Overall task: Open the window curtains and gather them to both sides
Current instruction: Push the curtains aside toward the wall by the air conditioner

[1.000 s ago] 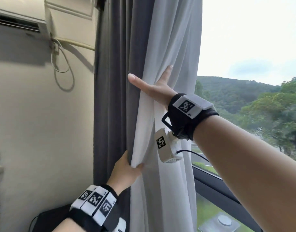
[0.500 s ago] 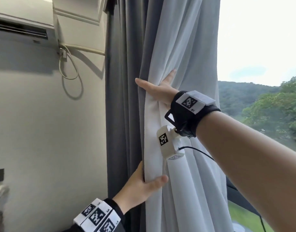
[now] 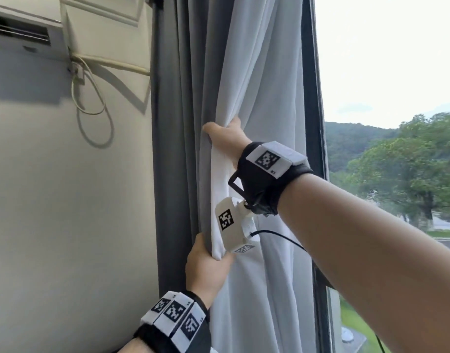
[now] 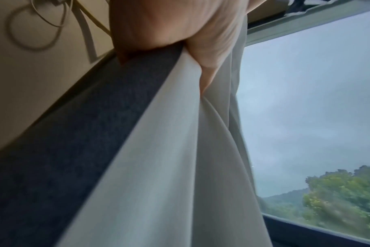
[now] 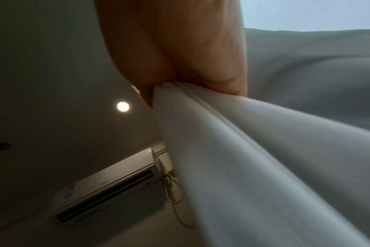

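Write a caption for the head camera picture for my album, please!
Two hands, left hand below right hand, grip the white curtain bunched against the grey curtain beside the window.

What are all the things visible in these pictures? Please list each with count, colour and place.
white curtain: one, white, bunched at window's left edge
grey curtain: one, dark grey, between the white curtain and wall
air conditioner: one, white, high on wall
cable loop: one, cream, hanging under the air conditioner
window: one, dark frame, at right
ceiling light: one, lit
left hand: grip on white curtain edge, low
right hand: grip on white curtain, higher
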Tool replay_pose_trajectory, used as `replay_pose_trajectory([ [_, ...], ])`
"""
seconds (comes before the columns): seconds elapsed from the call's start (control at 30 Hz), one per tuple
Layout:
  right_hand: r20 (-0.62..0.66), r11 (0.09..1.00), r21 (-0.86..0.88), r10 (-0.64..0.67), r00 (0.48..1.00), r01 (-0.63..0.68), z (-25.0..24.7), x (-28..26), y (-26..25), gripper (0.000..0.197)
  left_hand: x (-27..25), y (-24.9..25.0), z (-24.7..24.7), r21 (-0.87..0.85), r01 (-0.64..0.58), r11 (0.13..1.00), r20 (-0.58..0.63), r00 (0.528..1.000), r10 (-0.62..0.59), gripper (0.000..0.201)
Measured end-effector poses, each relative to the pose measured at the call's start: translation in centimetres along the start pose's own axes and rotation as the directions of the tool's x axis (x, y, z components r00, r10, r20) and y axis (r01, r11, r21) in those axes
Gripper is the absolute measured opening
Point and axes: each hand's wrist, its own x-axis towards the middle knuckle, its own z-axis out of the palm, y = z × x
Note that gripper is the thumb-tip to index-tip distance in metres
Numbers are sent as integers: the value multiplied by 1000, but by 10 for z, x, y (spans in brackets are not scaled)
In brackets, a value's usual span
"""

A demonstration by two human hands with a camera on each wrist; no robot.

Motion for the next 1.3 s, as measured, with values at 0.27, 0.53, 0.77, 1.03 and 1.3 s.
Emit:
replay_pose_trajectory([
  [0.27, -334, 908, -398, -9, 943, -132, -39, 27, 33, 123, 27, -17, 2, 83, -16, 996, 9, 1000, 15, 14],
  [0.53, -373, 879, -414, 73, 925, -237, -56, 71, 65, 140, 64, -31, 3, 111, -40, 993, 36, 999, 36, 16],
  [0.77, -204, 915, -378, 64, 977, -139, -34, 119, 83, 141, 111, -57, -4, 117, 12, 993, 33, 999, -16, 21],
  [1.03, -12, 952, -304, 18, 1000, -21, -13, 169, 100, 131, 158, -87, -8, 172, 85, 981, 10, 996, -88, 27],
  [1.3, 117, 966, -251, -31, 993, 60, 24, 211, 117, 131, 185, -107, -28, 237, 189, 953, -79, 981, -175, 33],
])
